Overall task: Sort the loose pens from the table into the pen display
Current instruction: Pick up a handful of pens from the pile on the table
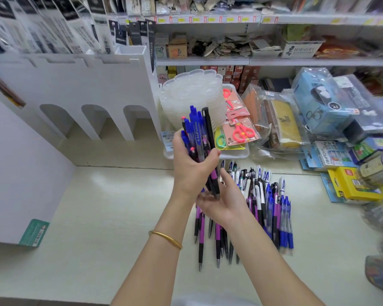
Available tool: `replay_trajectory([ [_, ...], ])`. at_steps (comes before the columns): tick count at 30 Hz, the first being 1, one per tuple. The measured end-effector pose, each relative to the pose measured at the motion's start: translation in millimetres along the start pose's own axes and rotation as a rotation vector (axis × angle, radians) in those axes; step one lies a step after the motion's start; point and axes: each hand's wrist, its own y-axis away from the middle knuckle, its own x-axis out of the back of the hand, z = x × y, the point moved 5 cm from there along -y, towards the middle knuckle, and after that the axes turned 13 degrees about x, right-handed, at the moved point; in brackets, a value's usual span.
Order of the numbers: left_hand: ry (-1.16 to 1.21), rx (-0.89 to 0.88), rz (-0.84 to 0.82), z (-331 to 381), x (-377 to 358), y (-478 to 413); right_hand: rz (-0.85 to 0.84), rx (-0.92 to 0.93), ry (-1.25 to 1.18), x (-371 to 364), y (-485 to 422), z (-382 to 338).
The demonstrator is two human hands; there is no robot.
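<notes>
Pens come in two lots here: a bundle of pens (198,138) up in the hands and the loose pens (272,208) lying on the table (111,206). Working left to right, the pen display (93,89) stands well to the left of both hands, a white block with three arched bays (100,122) along its foot; I make out only bare floor in those bays, so I judge the filling has not begun. Next is the left hand (192,166), a gold bangle (165,238) on its forearm, fingers and thumb wrapped round the middle of the bundle, which stands nearly upright with the clicker ends up. Just under it the right hand (223,204) lies palm up, fingers stretched flat, the pen tips resting on it; I read that as squaring the tips level so that the lot drops into a bay together. Under and to the right of the right hand the loose pens lie side by side, purple, black, white and blue, within easy reach for the next handful. Beyond the hands a stack of clear dishes (190,93) stands just beside the display's end, and a shallow white tray (237,154) right of it holds carded scissors (241,131), pink and green. Farther right, clear bags (281,120) hold brown and yellow goods I cannot identify
</notes>
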Motion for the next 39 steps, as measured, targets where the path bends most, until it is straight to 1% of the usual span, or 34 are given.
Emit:
replay_trajectory([
  [4, 0.052, -0.048, -0.065, 6, -2, 10, 0.015, 0.035, -0.062, -9, -5, -5],
  [7, 0.1, -0.086, -0.082, 11, -1, 13, -0.017, 0.045, -0.09, -20, -8, -6],
  [10, 0.114, -0.102, -0.064, 14, 2, 12, -0.08, 0.055, -0.101, -32, -8, -4],
  [15, 0.173, -0.072, -0.042, 14, 13, 12, -0.139, 0.094, -0.025, -44, -8, 2],
  [20, 0.23, -0.02, -0.02, 8, 19, 10, -0.159, 0.103, -0.108, -52, -13, 8],
  [24, 0.221, -0.014, -0.01, 6, 28, 9, -0.195, 0.121, -0.088, -60, -7, 15],
  [28, 0.222, -0.028, -0.04, 15, 38, 6, -0.188, 0.123, 0.009, -60, -7, 19],
  [31, 0.194, -0.01, -0.014, 15, 55, -2, -0.135, 0.138, 0.295, -46, -9, 16],
  [32, 0.164, 0.006, -0.013, 13, 60, -4, -0.081, 0.185, 0.381, -38, -11, 9],
  [33, 0.131, 0.036, -0.019, 8, 65, -5, -0.026, 0.239, 0.41, -28, -13, 1],
  [35, 0.046, 0.128, -0.036, -9, 71, -6, 0.046, 0.301, 0.372, -12, -11, -12],
  [39, -0.192, 0.398, -0.081, -64, 71, 3, 0.122, 0.317, 0.331, 12, -6, -23],
])
